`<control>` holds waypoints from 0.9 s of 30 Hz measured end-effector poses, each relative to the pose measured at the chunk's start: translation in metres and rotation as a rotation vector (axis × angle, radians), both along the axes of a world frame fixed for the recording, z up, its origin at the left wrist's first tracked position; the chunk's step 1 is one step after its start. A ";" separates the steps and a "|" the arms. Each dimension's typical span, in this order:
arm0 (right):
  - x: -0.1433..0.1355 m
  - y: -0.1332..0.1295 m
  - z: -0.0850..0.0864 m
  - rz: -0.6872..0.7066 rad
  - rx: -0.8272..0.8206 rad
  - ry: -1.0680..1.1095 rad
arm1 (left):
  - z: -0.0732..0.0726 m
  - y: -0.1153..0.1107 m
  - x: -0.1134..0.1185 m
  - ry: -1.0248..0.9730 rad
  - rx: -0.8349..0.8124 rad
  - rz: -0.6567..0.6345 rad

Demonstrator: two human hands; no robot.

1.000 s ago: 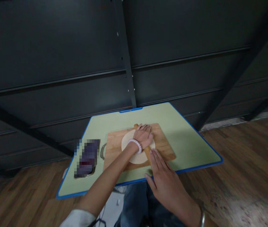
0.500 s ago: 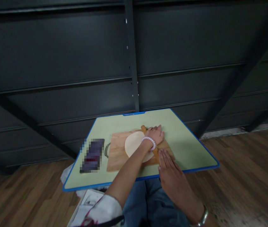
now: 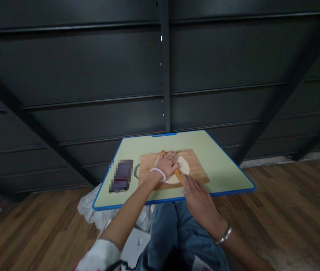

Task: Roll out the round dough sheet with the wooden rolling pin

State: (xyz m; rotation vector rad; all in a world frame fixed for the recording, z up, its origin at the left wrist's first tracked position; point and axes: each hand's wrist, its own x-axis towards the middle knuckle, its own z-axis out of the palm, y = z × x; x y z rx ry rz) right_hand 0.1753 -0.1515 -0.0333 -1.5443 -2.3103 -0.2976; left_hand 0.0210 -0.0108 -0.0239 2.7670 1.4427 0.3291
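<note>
Leftward across the dough round, the rolling pin has moved beneath my left hand and right hand, both flattened, slightly apart; continued rolling calls for even pressure.

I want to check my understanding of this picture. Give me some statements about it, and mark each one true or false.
1. Both the left hand and the right hand touch the rolling pin. True.
2. The dough is cut into strips. False: it is one flat, rounded sheet.
3. The metal handle is on the left side of the wooden board. True.
4. The dark, pixelated object lies on the wooden board. False: it lies left of it, on the green tabletop.
</note>
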 end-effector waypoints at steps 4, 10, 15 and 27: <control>-0.004 -0.005 0.008 0.040 -0.010 -0.037 | 0.000 -0.010 -0.017 -0.029 0.025 -0.017; 0.004 -0.007 0.020 0.045 -0.056 -0.085 | 0.004 -0.040 -0.044 -0.090 0.085 -0.006; 0.019 0.002 0.021 0.075 -0.072 -0.124 | 0.009 -0.069 -0.069 -0.053 0.128 0.015; 0.010 -0.012 0.013 0.075 -0.117 -0.178 | 0.006 -0.104 -0.081 -0.055 0.233 0.058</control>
